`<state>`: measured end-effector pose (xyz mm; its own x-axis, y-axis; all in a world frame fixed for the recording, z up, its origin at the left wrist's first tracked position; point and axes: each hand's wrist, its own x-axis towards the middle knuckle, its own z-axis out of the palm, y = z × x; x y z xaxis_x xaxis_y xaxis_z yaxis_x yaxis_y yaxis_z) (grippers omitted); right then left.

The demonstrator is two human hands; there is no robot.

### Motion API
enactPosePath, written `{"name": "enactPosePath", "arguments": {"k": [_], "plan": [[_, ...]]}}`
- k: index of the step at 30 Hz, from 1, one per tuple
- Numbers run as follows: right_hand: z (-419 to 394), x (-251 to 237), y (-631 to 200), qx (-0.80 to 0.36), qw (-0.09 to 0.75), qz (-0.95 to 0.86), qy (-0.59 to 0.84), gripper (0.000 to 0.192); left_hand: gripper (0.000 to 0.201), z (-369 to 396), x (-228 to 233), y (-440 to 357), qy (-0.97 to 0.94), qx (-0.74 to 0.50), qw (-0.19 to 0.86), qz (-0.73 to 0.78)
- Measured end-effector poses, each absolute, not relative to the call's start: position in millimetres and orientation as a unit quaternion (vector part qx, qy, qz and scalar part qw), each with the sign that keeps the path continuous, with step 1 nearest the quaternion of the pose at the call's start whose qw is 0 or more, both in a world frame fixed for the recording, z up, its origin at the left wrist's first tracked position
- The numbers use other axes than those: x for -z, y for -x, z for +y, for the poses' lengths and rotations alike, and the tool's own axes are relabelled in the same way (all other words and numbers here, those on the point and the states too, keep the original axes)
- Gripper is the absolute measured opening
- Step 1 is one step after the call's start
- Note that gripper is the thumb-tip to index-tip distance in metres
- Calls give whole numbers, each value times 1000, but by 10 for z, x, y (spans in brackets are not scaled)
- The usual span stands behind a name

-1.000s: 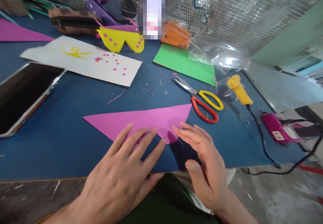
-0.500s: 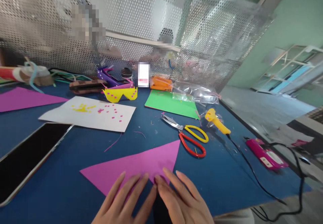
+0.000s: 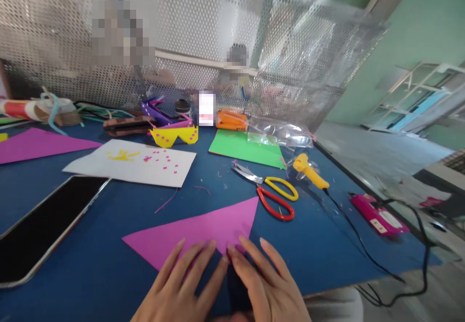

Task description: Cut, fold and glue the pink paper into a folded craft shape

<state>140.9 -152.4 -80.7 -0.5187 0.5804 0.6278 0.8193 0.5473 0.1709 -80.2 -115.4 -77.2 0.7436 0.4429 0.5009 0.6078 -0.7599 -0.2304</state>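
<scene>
A purple craft sheet [image 3: 203, 230] with pointed corners lies flat on the blue table in front of me. Both hands rest on its near edge, side by side. My left hand [image 3: 185, 278] has its fingers spread over the lower middle of the sheet. My right hand [image 3: 267, 278] presses on the sheet's lower right part, fingers apart and slightly bent. The fingertips nearest each other almost meet, and whether something small lies under them I cannot make out. Just beyond the sheet's right corner lie scissors [image 3: 267, 181] with one yellow and one red handle, blades partly apart.
A phone [image 3: 43, 225] lies at left, below white paper [image 3: 134, 167] bearing yellow and pink scraps. Behind are a yellow mask-shaped cutout [image 3: 174, 136], green sheet [image 3: 247, 148] and orange object [image 3: 231, 120]. A yellow glue gun [image 3: 310, 172] has its cord trailing right, near a pink box [image 3: 379, 214].
The view has shifted slightly, so the table things sit a little differently in it. Both hands stay on the purple craft sheet in nearly the same pose.
</scene>
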Motion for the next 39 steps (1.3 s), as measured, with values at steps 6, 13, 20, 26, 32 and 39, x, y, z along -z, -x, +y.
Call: {"name": "enactPosePath", "arguments": {"k": [6, 13, 20, 26, 32, 39], "plan": [[-1669, 472, -1386, 105, 245, -849, 457, 49, 43, -1311, 507, 704, 907, 205, 28, -367], [-1698, 475, -1479, 43, 339, -774, 534, 43, 39, -1281, 423, 663, 911, 199, -1, -362], [-1696, 458, -1511, 55, 431, -710, 553, 17, 40, -1283, 435, 664, 912, 190, 7, -363], [-1614, 399, -1503, -30, 373, -773, 512, 28, 40, -1274, 458, 666, 914, 193, 33, -355], [-1543, 418, -1376, 1, 299, -838, 457, 65, 44, -1285, 474, 664, 913, 196, 40, -357], [-1548, 457, -1364, -1, 273, -838, 472, 61, 43, -1268, 466, 671, 916, 192, 35, -349]]}}
